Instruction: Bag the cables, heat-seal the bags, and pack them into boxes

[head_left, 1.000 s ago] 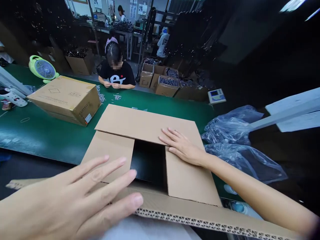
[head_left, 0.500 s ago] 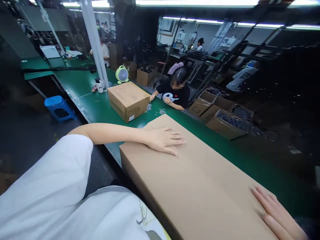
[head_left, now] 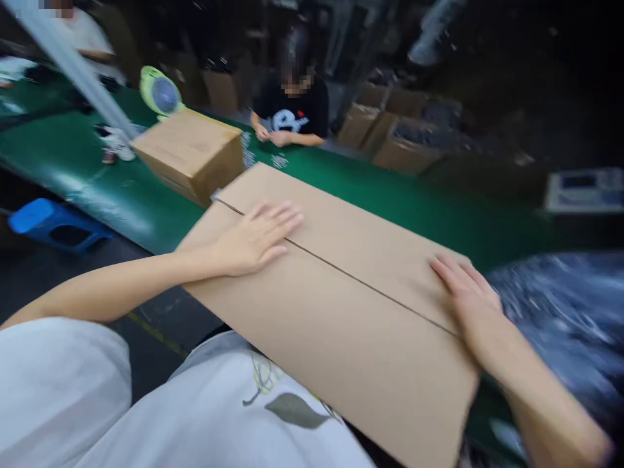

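A large cardboard box (head_left: 341,318) lies across the green table in front of me, its two top flaps folded down with a thin dark seam between them. My left hand (head_left: 260,240) rests flat on the top near the far left end, fingers outstretched across the seam. Toward the right end, my right hand (head_left: 465,292) lies on the far flap, fingers extended and slightly blurred. Neither hand grips anything. What the box contains is hidden.
On the green table (head_left: 380,198) a second carton (head_left: 190,153) stands beyond the box, beside a green fan (head_left: 163,94). A co-worker (head_left: 292,104) sits opposite near small pale parts. Dark plastic-wrapped goods (head_left: 560,318) lie right; a blue stool (head_left: 58,224) stands left.
My view has turned down and right. The seam between the flaps now shows, and the plastic-wrapped goods have come into view. Both hands remain on the box top.
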A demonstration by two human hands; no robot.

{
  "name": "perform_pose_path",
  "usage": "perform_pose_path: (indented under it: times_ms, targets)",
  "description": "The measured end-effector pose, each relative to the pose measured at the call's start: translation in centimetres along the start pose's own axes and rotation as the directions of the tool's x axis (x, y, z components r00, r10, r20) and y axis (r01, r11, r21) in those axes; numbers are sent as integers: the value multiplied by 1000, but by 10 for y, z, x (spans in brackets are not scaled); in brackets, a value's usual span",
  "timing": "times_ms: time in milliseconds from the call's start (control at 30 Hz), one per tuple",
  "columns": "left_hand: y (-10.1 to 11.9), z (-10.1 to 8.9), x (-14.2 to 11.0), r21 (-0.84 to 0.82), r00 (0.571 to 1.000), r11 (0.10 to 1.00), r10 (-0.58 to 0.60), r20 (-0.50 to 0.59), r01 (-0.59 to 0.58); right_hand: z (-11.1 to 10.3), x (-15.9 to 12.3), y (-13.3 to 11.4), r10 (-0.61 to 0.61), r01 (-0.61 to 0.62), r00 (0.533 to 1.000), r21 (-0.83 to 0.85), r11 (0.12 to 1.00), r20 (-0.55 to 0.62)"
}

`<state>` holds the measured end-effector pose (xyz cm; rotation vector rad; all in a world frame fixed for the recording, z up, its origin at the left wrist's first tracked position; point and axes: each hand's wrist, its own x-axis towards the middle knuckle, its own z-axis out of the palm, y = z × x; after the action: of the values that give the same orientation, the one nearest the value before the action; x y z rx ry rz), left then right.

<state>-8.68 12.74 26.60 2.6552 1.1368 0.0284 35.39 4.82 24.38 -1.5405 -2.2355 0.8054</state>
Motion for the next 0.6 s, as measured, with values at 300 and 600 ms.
perform_pose_path:
  times_ms: [300,600]
  targets:
    - [-25,-3,13,-8,981,981,196,1,-196,22,27,-46,333,-340,936,-43,940,-111]
    - [-63,-2,12,-29,930,932,363,59,-362,66,23,-81,372,-396,912,-130,909,-175]
